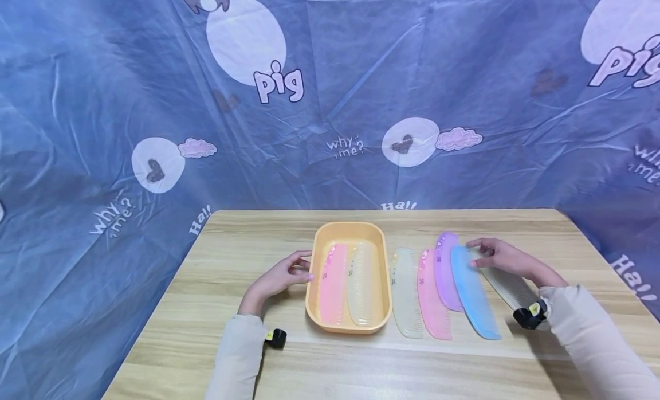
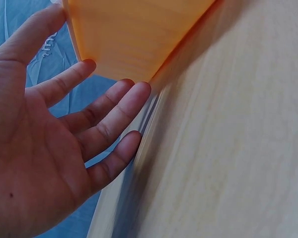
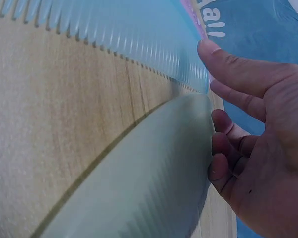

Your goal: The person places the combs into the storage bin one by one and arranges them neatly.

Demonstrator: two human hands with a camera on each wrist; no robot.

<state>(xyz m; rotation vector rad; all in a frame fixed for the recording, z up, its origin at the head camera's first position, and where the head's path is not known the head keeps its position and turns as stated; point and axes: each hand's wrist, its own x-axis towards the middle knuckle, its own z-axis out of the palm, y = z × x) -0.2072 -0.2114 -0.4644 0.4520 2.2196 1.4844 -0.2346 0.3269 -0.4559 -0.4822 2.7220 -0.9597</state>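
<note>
A yellow-orange tray holds a pink comb and a cream comb lying side by side. My left hand touches the tray's left side, thumb and fingertips spread along its wall. On the right, my right hand pinches the top end of a blue comb between thumb and index finger. That comb partly overlaps a purple comb. Under the right hand and wrist lies a pale green comb, the other fingers curled at its end.
Between the tray and the purple comb lie a pale greenish comb and another pink comb. All rests on a wooden table; a blue printed cloth hangs behind it.
</note>
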